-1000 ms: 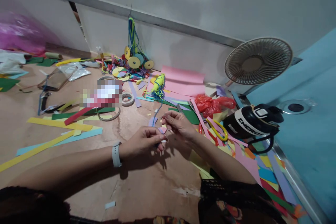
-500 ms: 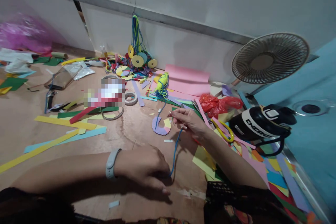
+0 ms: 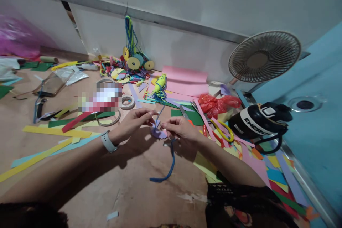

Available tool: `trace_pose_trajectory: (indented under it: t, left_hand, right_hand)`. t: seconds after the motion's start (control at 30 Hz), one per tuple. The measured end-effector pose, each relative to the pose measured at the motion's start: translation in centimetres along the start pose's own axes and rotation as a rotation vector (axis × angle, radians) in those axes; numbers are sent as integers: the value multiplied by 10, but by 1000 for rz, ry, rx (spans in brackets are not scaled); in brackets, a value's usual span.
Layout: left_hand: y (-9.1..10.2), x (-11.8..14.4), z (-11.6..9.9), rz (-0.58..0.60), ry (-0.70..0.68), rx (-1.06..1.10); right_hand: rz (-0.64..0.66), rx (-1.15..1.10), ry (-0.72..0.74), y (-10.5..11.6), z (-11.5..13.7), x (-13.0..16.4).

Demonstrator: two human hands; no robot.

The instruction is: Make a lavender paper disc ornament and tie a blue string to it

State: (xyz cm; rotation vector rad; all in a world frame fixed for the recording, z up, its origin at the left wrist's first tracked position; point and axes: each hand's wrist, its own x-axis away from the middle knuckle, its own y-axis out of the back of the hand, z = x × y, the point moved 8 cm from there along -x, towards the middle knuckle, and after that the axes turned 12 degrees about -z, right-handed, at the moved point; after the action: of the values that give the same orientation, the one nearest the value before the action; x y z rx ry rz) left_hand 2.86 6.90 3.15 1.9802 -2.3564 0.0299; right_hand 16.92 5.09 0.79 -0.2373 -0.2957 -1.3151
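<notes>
A purple paper ring [image 3: 158, 134] lies on the table under my fingertips, partly covered by them. Blue cord [image 3: 172, 160] runs from my right hand down onto the table, its loose end pointing left. More of this cord comes from the yellow-green and blue yarn bundle [image 3: 160, 84] to the ring. My left hand [image 3: 135, 123] pinches the cord just above the ring. On the ring's right side, my right hand [image 3: 181, 130] is closed in a pinch on the cord, with the exact grip partly hidden.
Yellow-handled scissors [image 3: 226, 132], paper strips and a black jug [image 3: 258, 126] are at the right. A tape roll [image 3: 127, 102] and yellow strips [image 3: 57, 131] lie left. A fan [image 3: 264, 57] stands behind. Corded discs [image 3: 133, 63] hang against the wall.
My left hand has let go of the cord's lower end and moved up to the ring beside my right hand. That cord end now lies loose. The whole view has shifted slightly.
</notes>
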Motion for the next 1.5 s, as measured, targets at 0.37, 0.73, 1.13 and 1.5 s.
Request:
trace_pose_trajectory:
  t: [0.37, 0.73, 1.13, 1.5]
  left_hand:
    - [107, -48, -40, -343, -433, -987]
    - [116, -70, -8, -199, -380, -1285]
    - [112, -77, -5, -139, -403, -1282]
    - [119, -79, -1, -200, -353, -1307]
  right_hand:
    - [-37, 26, -10, 3, -6, -2]
    - [38, 39, -34, -1, -15, -6]
    - [72, 31, -52, -4, -20, -7]
    - [86, 8, -61, -5, -22, -7]
